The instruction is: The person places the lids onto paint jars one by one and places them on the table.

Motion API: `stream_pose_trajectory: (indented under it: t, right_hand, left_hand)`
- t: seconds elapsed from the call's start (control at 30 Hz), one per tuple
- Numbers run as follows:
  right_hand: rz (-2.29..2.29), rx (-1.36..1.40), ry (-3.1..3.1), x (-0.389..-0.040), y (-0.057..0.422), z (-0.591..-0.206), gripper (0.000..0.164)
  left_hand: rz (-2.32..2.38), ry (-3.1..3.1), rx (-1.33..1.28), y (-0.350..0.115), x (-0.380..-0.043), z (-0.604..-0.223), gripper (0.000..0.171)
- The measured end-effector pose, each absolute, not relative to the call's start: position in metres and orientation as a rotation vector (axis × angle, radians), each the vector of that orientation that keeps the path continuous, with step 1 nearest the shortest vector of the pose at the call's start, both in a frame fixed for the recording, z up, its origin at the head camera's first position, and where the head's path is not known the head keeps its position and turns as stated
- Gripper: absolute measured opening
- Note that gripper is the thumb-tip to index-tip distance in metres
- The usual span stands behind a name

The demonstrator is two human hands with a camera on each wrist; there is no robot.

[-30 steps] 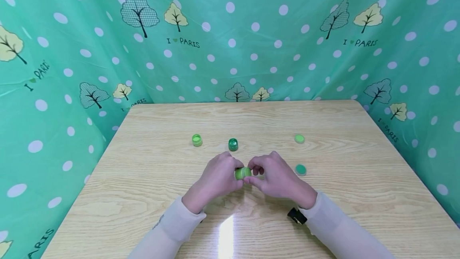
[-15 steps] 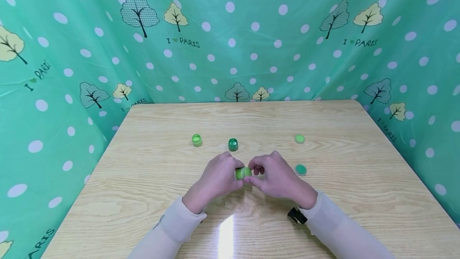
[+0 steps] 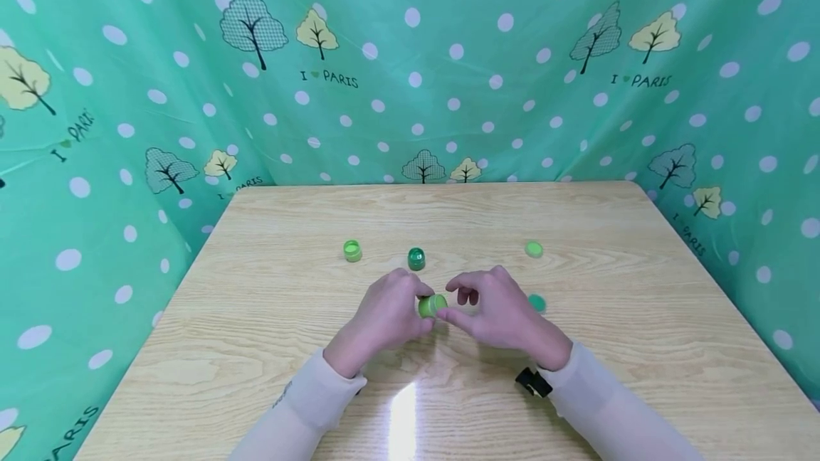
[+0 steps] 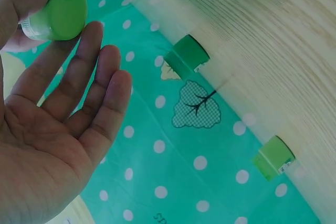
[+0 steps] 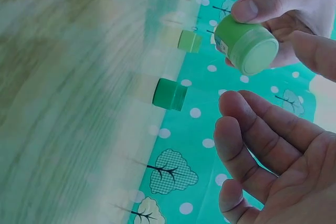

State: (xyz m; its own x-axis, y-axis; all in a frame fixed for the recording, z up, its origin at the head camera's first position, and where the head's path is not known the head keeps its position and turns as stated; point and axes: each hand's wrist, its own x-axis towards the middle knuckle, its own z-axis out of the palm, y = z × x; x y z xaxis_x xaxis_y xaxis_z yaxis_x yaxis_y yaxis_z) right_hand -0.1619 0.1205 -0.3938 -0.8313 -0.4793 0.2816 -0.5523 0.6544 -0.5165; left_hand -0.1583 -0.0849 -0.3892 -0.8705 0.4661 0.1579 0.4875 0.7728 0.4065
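A small light-green paint jar [image 3: 431, 306], lying on its side in the air, is gripped between the thumb and index finger of my left hand [image 3: 389, 310]. Its capped end [image 5: 260, 56] points toward my right hand [image 3: 502, 311]. In the left wrist view the other left fingers [image 4: 113, 98] stretch out below the jar. My right thumb is close beside the cap, while the right fingers [image 5: 252, 124] are loosely bent and apart from the jar, holding nothing.
On the wooden table [image 3: 269, 304] stand an uncapped dark-green jar [image 3: 416, 259] and an uncapped light-green jar [image 3: 352, 251]. A light-green lid [image 3: 534, 249] and a dark-green lid [image 3: 537, 303] lie to the right. A polka-dot curtain [image 3: 410, 98] encloses the table's back and sides.
My right fingers have come off the jar's cap and moved slightly up and right. My left hand still holds the jar in nearly the same place. The head view has tilted a little.
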Motion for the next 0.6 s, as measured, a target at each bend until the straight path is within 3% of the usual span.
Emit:
stream_pose_trajectory:
  t: [0.13,0.6]
  right_hand:
    - [0.885,0.810,-2.763,-0.162,0.124,-0.390,0.037]
    - [0.870,0.790,-2.760,-0.168,0.136,-0.387,0.041]
  left_hand:
    - [-0.679,-2.912,-0.728,-0.086,-0.160,-0.388,0.028]
    - [-0.662,-2.922,-0.589,-0.101,-0.171,-0.390,0.033]
